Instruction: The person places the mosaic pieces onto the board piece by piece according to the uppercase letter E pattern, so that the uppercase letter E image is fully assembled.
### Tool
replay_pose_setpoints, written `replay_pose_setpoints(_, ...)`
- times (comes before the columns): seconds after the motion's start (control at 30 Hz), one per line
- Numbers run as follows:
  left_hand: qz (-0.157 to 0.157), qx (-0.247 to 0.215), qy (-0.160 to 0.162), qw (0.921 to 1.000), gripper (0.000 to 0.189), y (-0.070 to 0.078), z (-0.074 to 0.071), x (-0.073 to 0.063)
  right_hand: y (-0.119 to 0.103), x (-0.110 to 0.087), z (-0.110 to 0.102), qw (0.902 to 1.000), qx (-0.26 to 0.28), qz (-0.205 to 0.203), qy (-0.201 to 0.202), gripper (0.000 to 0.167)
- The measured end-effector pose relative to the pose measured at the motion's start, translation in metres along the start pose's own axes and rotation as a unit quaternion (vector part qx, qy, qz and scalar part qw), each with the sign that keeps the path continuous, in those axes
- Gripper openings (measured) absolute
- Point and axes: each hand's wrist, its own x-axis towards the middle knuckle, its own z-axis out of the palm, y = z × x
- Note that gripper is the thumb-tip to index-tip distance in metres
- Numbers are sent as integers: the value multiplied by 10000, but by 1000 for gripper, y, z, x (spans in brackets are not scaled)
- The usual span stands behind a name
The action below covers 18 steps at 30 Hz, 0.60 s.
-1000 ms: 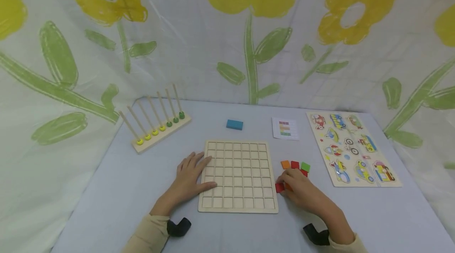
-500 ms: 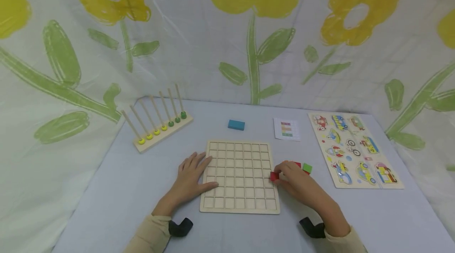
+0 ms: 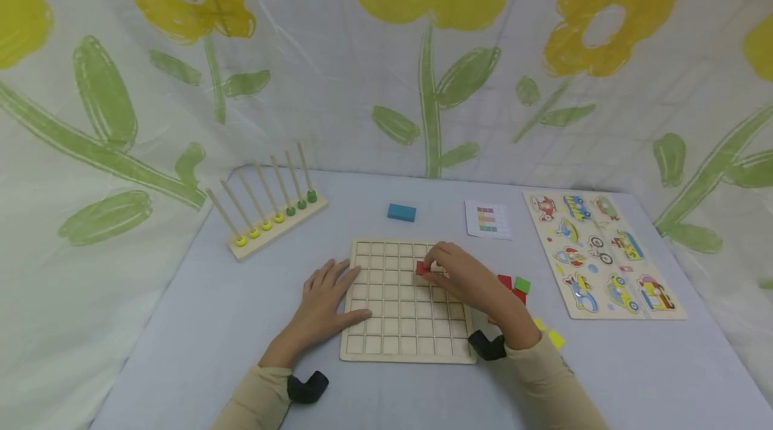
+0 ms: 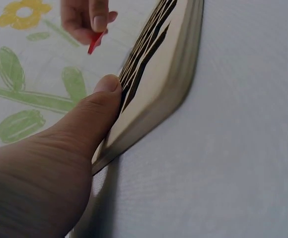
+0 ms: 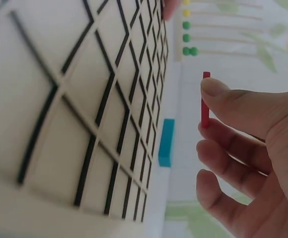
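Observation:
A wooden grid board (image 3: 391,328) with square cells lies in the middle of the table. My left hand (image 3: 323,302) rests on its left edge with the fingers spread; in the left wrist view the thumb (image 4: 107,87) presses on the board's rim. Over the upper right cells, my right hand (image 3: 461,272) pinches a thin red square tile (image 3: 422,268) between thumb and fingers. The right wrist view has this red tile (image 5: 205,99) edge-on, above the grid. Right of the board lie more tiles, among them a green tile (image 3: 522,285) and yellow tiles (image 3: 555,339), partly covered by the right forearm.
A bead rack with upright rods (image 3: 278,229) stands at the back left. Behind the board are a blue block (image 3: 401,212) and a paper card with a coloured pattern (image 3: 488,220). A wooden vehicle puzzle (image 3: 604,255) lies at the right.
My right hand has picked up the red tile from beside the board and carried it left and away from me, over the grid. The left hand has stayed in place.

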Motion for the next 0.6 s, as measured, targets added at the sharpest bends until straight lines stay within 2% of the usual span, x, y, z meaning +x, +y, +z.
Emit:
replay_pose_setpoints(0.27, -73, 14, -125, 9999, 85, 2, 1, -3, -2, 27, 13, 9997, -34, 50, -224, 15)
replay_pose_setpoints(0.47, -97, 82, -155, 9998, 84, 3, -1, -2, 0, 41, 20, 9995, 42, -140, -288, 13)
replay_pose_setpoints(0.6, -71, 60, -127, 9999, 85, 2, -2, -1, -1, 50, 24, 9984, 152, 92, -532, 12)
